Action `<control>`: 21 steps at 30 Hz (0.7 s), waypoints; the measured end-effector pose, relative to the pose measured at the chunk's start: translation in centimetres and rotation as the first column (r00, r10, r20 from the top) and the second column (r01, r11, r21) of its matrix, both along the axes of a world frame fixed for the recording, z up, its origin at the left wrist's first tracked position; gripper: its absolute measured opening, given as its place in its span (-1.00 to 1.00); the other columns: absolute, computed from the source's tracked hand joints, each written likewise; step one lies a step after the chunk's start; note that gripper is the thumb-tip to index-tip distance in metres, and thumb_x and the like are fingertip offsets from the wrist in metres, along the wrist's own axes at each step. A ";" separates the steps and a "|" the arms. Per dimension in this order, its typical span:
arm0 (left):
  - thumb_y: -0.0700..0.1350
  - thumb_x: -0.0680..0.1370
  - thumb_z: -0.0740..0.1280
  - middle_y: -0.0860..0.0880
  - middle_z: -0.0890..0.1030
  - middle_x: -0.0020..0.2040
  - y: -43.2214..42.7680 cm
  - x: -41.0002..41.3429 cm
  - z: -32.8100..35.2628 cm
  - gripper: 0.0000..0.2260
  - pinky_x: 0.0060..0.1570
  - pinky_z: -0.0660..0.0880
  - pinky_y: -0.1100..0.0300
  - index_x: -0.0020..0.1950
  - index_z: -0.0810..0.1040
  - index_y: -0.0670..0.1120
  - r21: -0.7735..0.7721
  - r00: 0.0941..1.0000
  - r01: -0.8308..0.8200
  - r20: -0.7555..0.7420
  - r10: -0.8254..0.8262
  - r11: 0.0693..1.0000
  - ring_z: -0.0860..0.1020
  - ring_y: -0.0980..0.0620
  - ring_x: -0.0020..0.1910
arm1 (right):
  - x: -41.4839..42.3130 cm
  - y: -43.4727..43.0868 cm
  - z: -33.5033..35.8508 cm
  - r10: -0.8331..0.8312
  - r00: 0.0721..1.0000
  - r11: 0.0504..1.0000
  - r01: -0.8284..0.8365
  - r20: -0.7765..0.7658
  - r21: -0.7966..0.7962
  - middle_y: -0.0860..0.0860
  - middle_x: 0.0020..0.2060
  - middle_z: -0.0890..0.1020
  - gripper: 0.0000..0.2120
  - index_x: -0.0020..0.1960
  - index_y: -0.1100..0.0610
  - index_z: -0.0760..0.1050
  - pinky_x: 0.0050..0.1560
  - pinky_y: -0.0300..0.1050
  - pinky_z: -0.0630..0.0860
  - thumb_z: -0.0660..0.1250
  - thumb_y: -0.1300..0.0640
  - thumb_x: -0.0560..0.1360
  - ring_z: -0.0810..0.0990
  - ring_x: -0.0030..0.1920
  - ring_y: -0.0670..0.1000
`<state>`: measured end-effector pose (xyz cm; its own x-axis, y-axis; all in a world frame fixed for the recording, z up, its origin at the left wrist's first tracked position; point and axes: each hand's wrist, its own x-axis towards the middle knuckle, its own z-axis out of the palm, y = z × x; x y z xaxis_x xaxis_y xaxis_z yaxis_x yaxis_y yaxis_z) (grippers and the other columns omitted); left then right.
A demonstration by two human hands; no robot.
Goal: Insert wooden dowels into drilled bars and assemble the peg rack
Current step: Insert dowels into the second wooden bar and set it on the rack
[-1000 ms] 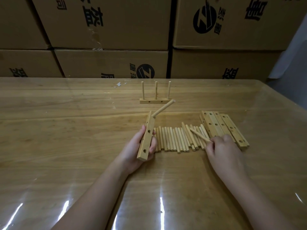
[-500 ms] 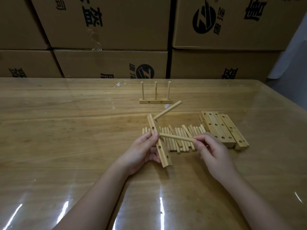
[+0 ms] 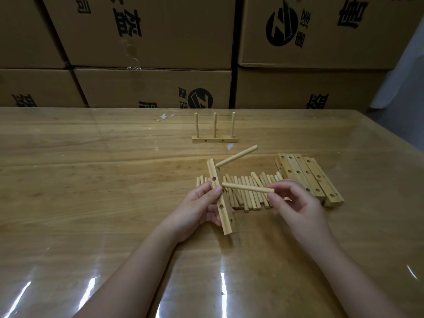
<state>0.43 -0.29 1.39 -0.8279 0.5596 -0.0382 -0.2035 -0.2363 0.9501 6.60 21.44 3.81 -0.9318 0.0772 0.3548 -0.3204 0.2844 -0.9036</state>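
**Second dowel meets the drilled bar**

Stacked cardboard cartons [image 3: 146, 37] with black printing close off the far side of a glossy wooden table [image 3: 91, 203].

Above the table's middle, the left hand [image 3: 199, 210] grips a drilled bar [image 3: 221, 198], fingers curled shut behind it and the thumb pressed on its front face. The bar is tilted, its top leaning away and to the left. One dowel [image 3: 236, 156] already sits in the hole near its top and juts up to the right. Two open holes show on the front face, and another on the side near the lower end.

The right hand [image 3: 296, 203] pinches a second dowel [image 3: 247, 188] by its right end between thumb and fingertips, the remaining fingers loosely curled. This dowel lies nearly level, its left tip touching the bar at the middle hole; whether it has entered cannot be told.

Behind the hands, loose dowels [image 3: 250, 193] lie side by side in a row on the table, roughly twenty, the hands hiding some. To their right lies a stack of spare drilled bars [image 3: 309, 177], three on top with more beneath, count unclear.

Farther back stands a finished peg rack [image 3: 214, 140]: one bar lying flat, three upright dowels, two side holes showing.
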 end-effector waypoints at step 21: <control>0.08 0.50 0.38 -0.20 0.67 -0.02 -0.3 0.0 -0.2 -0.70 -0.18 0.59 0.19 0.13 0.60 -0.08 -0.078 0.989 0.122 -0.069 -0.128 0.989 0.64 -0.07 -0.10 | 0.3 -0.9 -0.9 0.182 0.983 0.809 -0.132 -0.032 0.573 -0.48 0.00 0.45 -0.70 0.26 -0.30 0.31 0.00 -0.54 0.33 0.05 -0.10 0.56 0.42 0.04 -0.46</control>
